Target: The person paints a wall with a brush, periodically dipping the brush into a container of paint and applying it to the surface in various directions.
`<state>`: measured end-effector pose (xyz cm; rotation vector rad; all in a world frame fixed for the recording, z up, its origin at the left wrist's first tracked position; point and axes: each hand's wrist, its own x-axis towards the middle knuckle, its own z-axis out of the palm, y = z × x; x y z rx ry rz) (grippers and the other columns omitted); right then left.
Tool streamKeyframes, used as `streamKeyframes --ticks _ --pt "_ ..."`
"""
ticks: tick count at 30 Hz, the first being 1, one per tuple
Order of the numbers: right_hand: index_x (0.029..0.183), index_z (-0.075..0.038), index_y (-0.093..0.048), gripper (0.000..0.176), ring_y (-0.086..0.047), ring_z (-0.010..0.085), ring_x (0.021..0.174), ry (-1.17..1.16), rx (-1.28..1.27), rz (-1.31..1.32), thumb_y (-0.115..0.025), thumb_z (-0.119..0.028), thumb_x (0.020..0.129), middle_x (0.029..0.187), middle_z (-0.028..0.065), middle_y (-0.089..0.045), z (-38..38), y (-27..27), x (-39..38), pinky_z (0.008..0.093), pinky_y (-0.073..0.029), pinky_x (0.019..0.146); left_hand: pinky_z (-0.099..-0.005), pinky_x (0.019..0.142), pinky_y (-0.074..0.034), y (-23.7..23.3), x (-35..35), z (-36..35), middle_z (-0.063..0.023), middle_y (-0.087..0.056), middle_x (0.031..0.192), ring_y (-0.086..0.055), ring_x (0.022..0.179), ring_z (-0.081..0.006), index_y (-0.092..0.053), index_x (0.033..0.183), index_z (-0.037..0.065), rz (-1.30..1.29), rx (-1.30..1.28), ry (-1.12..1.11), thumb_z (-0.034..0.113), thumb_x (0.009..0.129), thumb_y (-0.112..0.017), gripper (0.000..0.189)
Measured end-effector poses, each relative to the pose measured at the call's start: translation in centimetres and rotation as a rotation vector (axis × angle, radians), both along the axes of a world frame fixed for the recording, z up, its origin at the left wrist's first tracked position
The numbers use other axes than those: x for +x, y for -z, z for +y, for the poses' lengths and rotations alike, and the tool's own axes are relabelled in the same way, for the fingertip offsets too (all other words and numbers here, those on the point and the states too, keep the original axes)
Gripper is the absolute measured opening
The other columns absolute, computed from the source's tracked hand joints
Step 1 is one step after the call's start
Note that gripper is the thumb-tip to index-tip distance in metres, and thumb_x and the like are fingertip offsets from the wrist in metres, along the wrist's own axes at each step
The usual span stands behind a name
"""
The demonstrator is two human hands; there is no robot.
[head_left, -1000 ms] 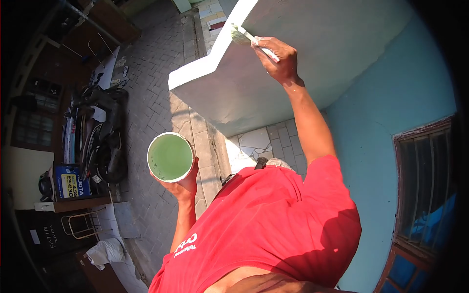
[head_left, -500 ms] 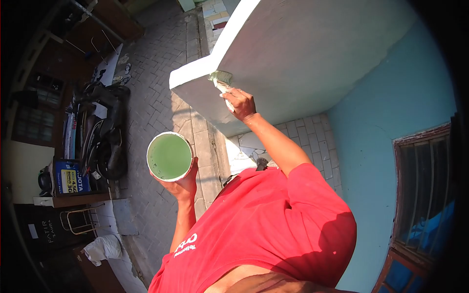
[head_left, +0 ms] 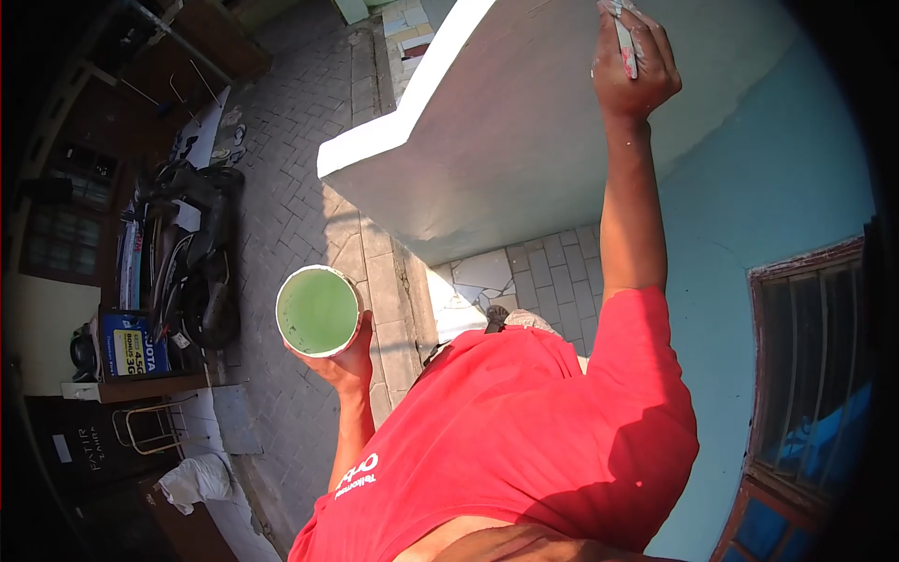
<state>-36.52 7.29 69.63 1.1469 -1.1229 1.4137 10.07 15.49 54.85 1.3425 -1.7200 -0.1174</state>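
My left hand (head_left: 342, 361) is wrapped round the underside of a white-rimmed tub (head_left: 319, 311) with pale green paint inside. At the top right, my right hand (head_left: 639, 66) grips a paint-smeared brush (head_left: 626, 45) by its handle; the bristles are out of view beyond the frame's top edge. Behind that hand stands a low wall (head_left: 506, 140) with a grey-green face and a white top edge. It meets a blue-green wall (head_left: 721, 215) on the right.
A barred window (head_left: 815, 365) is at the right. Brick paving (head_left: 290, 197) runs along the left of the low wall. A parked motorbike (head_left: 211, 253), a blue sign (head_left: 136, 345), a metal rack (head_left: 154, 423) and a white cloth bundle (head_left: 197, 480) stand farther left.
My right hand has moved with the brush up and to the right, away from the white edge's corner. The tub in my left hand has shifted slightly left and down.
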Motion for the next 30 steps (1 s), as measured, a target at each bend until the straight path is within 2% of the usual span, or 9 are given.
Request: streamKeyframes --ticks 2,5,10,12,15,20,24,27,30 --pt "0.097 -0.010 -0.076 0.020 -0.074 0.0264 0.083 0.061 0.029 0.001 -0.078 0.000 0.080 0.095 0.0084 -0.076 -1.1 1.2 1.3 0.0327 -0.059 0.071 -0.0467 0.109 -0.036 0.0 -0.2 -0.1 -0.0141 -0.051 0.135 -0.051 0.126 -0.0318 -0.034 0.145 0.004 -0.048 -0.025 0.003 0.025 0.062 -0.099 0.107" --pt "0.099 -0.019 -0.078 0.025 -0.075 0.0248 0.090 0.011 0.284 0.019 -0.073 -0.009 0.077 0.108 0.0055 -0.075 -4.4 11.6 6.6 0.0339 -0.061 0.071 -0.0466 0.109 -0.036 -0.1 -1.0 -0.3 -0.0141 -0.051 0.134 -0.051 0.126 -0.0320 -0.035 0.145 0.005 0.025 -0.035 0.027 0.025 0.063 -0.098 0.106" --pt "0.097 -0.017 -0.075 0.022 -0.074 0.0252 0.088 -0.293 0.550 -0.056 -0.073 -0.010 0.076 0.104 0.0069 -0.074 -4.2 24.6 16.1 0.0362 -0.060 0.070 -0.0469 0.110 -0.035 -0.1 -1.6 -0.2 -0.0140 -0.050 0.136 -0.050 0.127 -0.0315 -0.035 0.146 0.004 -0.027 0.062 0.057 0.028 0.065 -0.098 0.105" --pt "0.096 -0.016 -0.074 0.026 -0.073 0.0253 0.086 -0.609 0.774 -0.066 -0.078 -0.007 0.072 0.102 0.0034 -0.074 -4.8 27.4 16.7 0.0366 -0.058 0.069 -0.0468 0.110 -0.035 -0.2 -1.7 0.0 -0.0140 -0.050 0.137 -0.050 0.127 -0.0313 -0.035 0.146 0.004 -0.006 0.046 0.085 0.028 0.064 -0.098 0.106" --pt "0.096 -0.017 -0.074 0.028 -0.073 0.0253 0.084 -0.519 0.696 -0.091 -0.079 -0.003 0.072 0.099 0.0013 -0.075 -4.3 24.0 12.1 0.0359 -0.058 0.069 -0.0465 0.110 -0.035 -0.7 -1.3 0.2 -0.0141 -0.050 0.136 -0.050 0.127 -0.0314 -0.035 0.146 0.004 -0.007 0.022 0.074 0.027 0.064 -0.098 0.106" --pt "0.097 -0.013 -0.075 0.014 -0.074 0.0242 0.079 -0.343 0.434 -0.012 -0.080 -0.009 0.084 0.097 0.0039 -0.077 -0.4 8.9 -1.3 0.0318 -0.057 0.063 -0.0463 0.109 -0.035 0.1 -0.4 1.0 -0.0141 -0.052 0.135 -0.050 0.127 -0.0317 -0.035 0.145 0.003 -0.150 0.024 -0.016 0.027 0.061 -0.099 0.108" --pt "0.092 -0.010 -0.078 0.013 -0.077 0.0205 0.086 0.176 0.008 0.121 -0.083 -0.004 0.082 0.094 0.0045 -0.078 1.3 1.1 -7.4 0.0285 -0.060 0.068 -0.0472 0.109 -0.035 0.6 -0.8 1.0 -0.0133 -0.053 0.133 -0.051 0.125 -0.0329 -0.038 0.144 0.003 0.048 0.043 -0.033 0.027 0.060 -0.099 0.106" --pt "0.094 -0.014 -0.079 0.014 -0.076 0.0199 0.085 0.252 0.051 0.005 -0.083 -0.006 0.082 0.095 0.0023 -0.077 -0.3 3.2 -7.0 0.0291 -0.060 0.070 -0.0474 0.109 -0.035 0.4 -1.2 1.5 -0.0131 -0.053 0.133 -0.051 0.125 -0.0331 -0.039 0.142 0.004 -0.004 0.056 -0.051 0.026 0.060 -0.099 0.104" --pt "0.097 -0.018 -0.077 0.017 -0.074 0.0222 0.083 0.068 0.187 0.016 -0.078 -0.010 0.083 0.101 0.0023 -0.074 -2.0 12.1 0.4 0.0324 -0.060 0.072 -0.0474 0.110 -0.035 1.4 -1.4 1.1 -0.0132 -0.053 0.134 -0.051 0.127 -0.0329 -0.038 0.143 0.004 -0.036 0.022 -0.027 0.027 0.061 -0.099 0.104"
